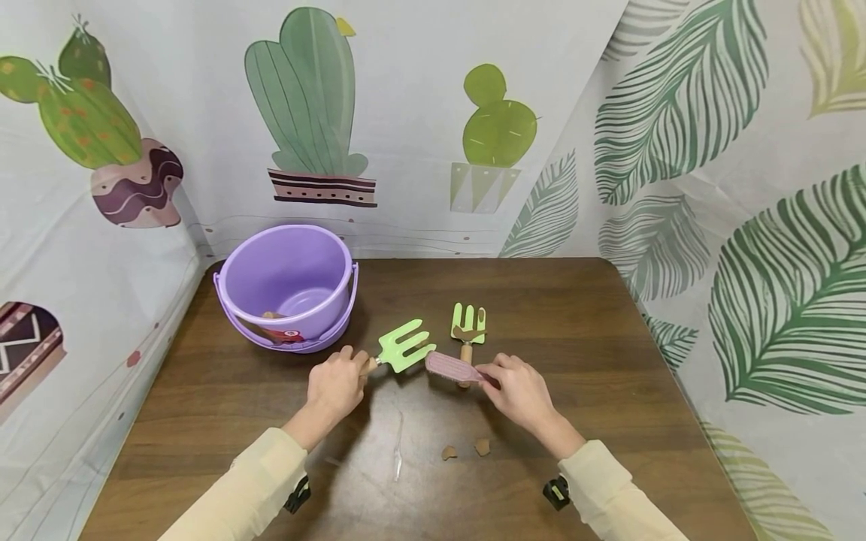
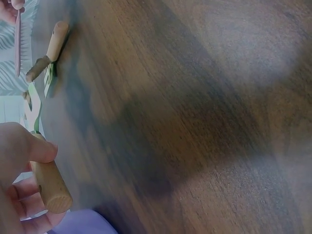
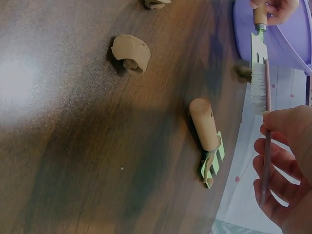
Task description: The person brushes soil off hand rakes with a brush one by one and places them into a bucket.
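My left hand [image 1: 338,379] grips the wooden handle [image 2: 51,187] of a green garden hand fork [image 1: 406,346], held over the table with its tines pointing right. My right hand [image 1: 519,391] pinches the handle of a pink brush [image 1: 452,367]. The brush head is close to the fork's tines, bristles [image 3: 258,87] facing the fork side in the right wrist view. A blurred brown lump [image 3: 241,74] shows beside the bristles there. Below the brush lies a second green hand fork [image 1: 458,319], with brown clay-like bits [image 1: 470,333] on its tines.
A purple bucket [image 1: 284,263] stands at the back left, its handle lowered and something brown inside. Two brown fragments [image 1: 482,447] [image 3: 130,51] lie near the front of the wooden table [image 1: 575,323]. Patterned cloth [image 1: 419,135] hangs behind and at both sides.
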A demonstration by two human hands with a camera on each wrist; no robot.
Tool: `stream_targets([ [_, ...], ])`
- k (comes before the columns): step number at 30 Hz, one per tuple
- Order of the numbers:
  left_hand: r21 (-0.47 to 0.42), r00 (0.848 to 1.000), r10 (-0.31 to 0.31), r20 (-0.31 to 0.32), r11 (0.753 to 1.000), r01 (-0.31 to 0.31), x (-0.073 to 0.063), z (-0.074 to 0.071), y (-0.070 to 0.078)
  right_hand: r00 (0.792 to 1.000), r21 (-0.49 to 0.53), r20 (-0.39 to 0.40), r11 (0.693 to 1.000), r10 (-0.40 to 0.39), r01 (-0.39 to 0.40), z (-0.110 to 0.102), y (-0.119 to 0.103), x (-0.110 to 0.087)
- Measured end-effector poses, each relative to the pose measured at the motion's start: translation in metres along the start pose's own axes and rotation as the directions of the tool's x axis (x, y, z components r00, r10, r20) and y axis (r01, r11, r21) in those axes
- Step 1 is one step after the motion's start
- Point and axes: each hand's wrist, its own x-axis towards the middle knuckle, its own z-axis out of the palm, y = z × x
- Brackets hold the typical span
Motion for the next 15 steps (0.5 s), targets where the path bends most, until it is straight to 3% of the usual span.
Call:
stream_targets([
  [5, 0.008, 1.000, 0.002, -0.003, 1.000, -0.002, -0.0003, -0.0007, -0.0008, 0.999, -0.001, 0.033, 1.000, 0.018, -0.017, -0.0021, 0.0012, -0.0003],
  [15, 0.004, 1.000, -0.008, 0.016, 1.000, 0.008, 0.0003, -0.0017, -0.0013, 0.999, -0.018, 0.027, 0.999, 0.028, -0.028, -0.0027, 0.0036, -0.0001],
])
